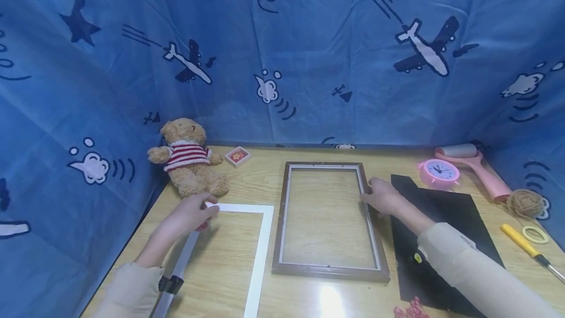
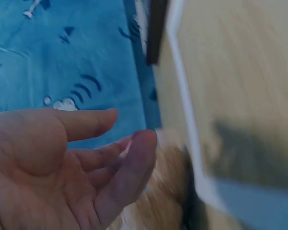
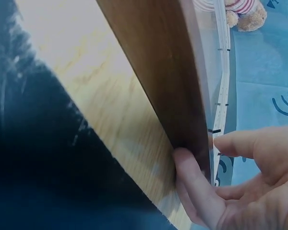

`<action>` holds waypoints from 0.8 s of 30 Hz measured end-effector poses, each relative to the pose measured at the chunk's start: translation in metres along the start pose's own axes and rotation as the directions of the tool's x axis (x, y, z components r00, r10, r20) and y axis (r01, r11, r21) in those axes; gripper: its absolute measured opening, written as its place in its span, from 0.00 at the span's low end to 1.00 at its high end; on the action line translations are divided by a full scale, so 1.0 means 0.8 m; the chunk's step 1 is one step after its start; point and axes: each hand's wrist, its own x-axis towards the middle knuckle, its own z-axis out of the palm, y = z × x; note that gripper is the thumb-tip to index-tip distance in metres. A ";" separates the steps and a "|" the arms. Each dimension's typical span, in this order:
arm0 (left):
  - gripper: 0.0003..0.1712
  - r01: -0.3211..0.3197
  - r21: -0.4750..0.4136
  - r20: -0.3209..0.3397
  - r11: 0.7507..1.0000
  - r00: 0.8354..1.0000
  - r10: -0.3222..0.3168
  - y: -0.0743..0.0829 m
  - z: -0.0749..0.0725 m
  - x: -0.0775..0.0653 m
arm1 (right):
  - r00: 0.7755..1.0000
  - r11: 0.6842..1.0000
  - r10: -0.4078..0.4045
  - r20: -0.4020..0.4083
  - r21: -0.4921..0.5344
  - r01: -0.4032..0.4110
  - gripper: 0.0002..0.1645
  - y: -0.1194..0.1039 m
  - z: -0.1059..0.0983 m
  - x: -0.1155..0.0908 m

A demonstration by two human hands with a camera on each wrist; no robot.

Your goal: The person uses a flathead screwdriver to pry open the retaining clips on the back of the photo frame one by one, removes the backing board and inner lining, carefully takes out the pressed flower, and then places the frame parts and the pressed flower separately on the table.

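Observation:
A brown picture frame (image 1: 331, 271) lies face down in the middle of the wooden table, its inner edge pale. My right hand (image 1: 383, 196) grips its right side; the right wrist view shows fingers against the brown outer wall (image 3: 168, 62) and the thumb at the inner rim. Left of the frame lies a white mat border (image 1: 260, 249). Over the mat's far left corner is my left hand (image 1: 187, 216). The left wrist view shows that hand's thumb and fingers (image 2: 139, 163) apart with nothing between them, close beside the white border (image 2: 182, 86).
A black backing board (image 1: 459, 229) lies at right under my forearm. Behind it are a pink clock (image 1: 439, 173) and a lint roller (image 1: 490, 175). Twine (image 1: 525, 203) and a yellow-handled screwdriver (image 1: 521, 240) sit far right. A teddy bear (image 1: 190, 175) and small box (image 1: 237, 156) stand back left.

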 end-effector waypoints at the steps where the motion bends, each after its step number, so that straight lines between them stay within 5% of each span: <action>1: 0.23 -0.018 -0.014 0.002 1.000 1.000 0.018 0.010 0.003 0.005 | 1.000 1.000 0.004 -0.002 -0.002 -0.004 0.41 0.000 0.000 -0.001; 5: 0.22 -0.093 -0.081 0.008 0.992 0.996 0.093 0.048 0.018 0.032 | 1.000 1.000 0.007 -0.014 -0.015 -0.008 0.41 -0.002 0.000 -0.005; 10: 0.25 -0.106 -0.200 0.054 0.974 0.991 0.119 0.080 0.049 0.070 | 0.999 1.000 0.012 -0.031 -0.020 -0.013 0.35 -0.004 0.003 -0.007; 16: 0.31 -0.053 -0.255 0.100 0.965 0.992 0.081 0.101 0.081 0.104 | 0.999 0.999 0.012 -0.041 -0.029 -0.014 0.25 -0.005 0.004 -0.005; 24: 0.35 -0.006 -0.209 0.107 0.978 0.994 0.029 0.116 0.112 0.119 | 0.999 0.998 0.010 -0.044 -0.068 -0.013 0.20 -0.003 0.005 -0.006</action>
